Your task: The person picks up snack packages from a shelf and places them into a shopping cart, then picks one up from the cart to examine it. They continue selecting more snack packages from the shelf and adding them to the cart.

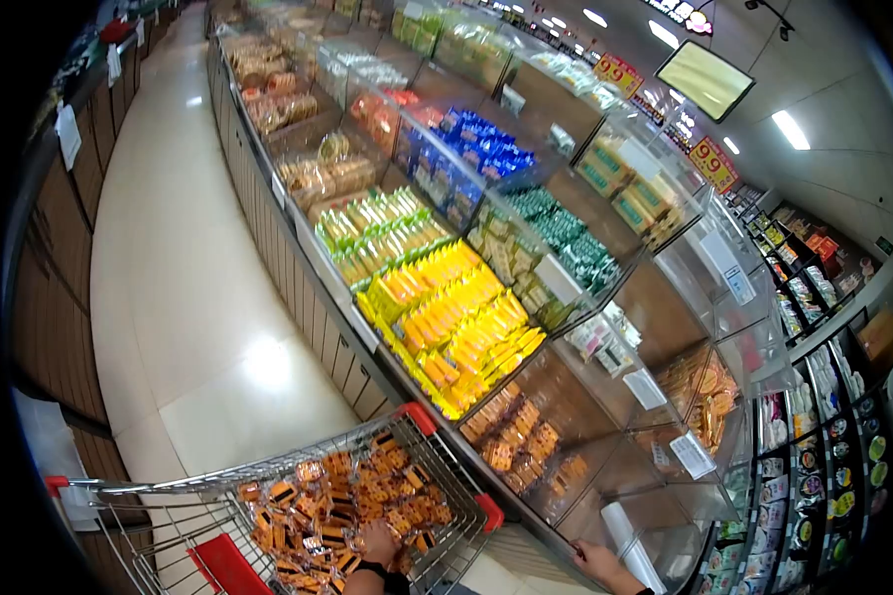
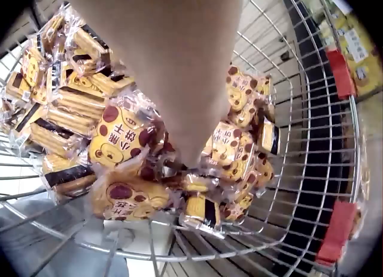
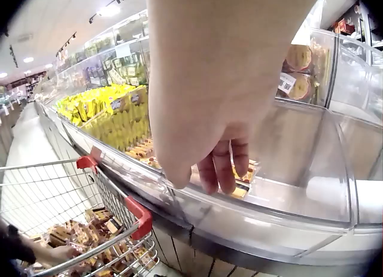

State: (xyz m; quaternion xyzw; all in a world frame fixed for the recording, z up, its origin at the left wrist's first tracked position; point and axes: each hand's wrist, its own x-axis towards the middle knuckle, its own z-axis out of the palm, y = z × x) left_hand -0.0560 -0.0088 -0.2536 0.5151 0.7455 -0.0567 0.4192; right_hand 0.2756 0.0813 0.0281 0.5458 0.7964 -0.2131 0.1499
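Observation:
Many small clear-wrapped biscuit packets point(image 1: 313, 496), orange-yellow with dark bands, lie heaped in a metal shopping cart point(image 1: 184, 483). Into this heap reaches my left hand point(image 1: 377, 543), its fingers sunk among the packets. The left wrist view shows bear-face biscuit packets point(image 2: 119, 136) around it, but its fingertips are hidden and I cannot tell whether they grip one. My right hand point(image 1: 597, 563) is at the front edge of a clear-walled display bin point(image 3: 287, 220), fingers loosely bent downward with nothing held. Similar biscuit packets point(image 1: 521, 436) lie inside the neighbouring bin section.
Yellow snack packs point(image 1: 456, 317) fill the bin beyond, with green, blue and red-wrapped goods farther along the counter. The cart's red corner guard point(image 1: 488, 512) stands close to the counter front. A tiled aisle point(image 1: 203, 297) runs away on the left; shelves point(image 1: 814, 446) stand at right.

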